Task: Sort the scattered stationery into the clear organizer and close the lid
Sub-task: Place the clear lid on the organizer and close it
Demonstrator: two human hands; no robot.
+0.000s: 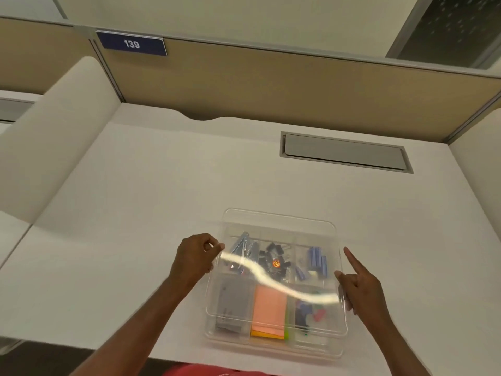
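Observation:
The clear organizer [273, 346] sits on the white desk near its front edge. Its compartments hold blue clips, black binder clips, blue tubes, a grey pad, orange and yellow sticky notes [268, 310] and small coloured bits. The clear lid [279, 221] hangs over the box, tilted, with a bright glare streak across it. My left hand [195, 259] pinches the lid's left edge. My right hand [357, 286] holds the lid's right edge between thumb and bent fingers, with the index finger pointing up and away.
A grey cable hatch [344, 153] is set into the desk at the back right. Tan partition panels [271, 85] wall the desk at the back, with a blue sign reading 139 [132, 44]. A white side divider [54, 131] stands at left.

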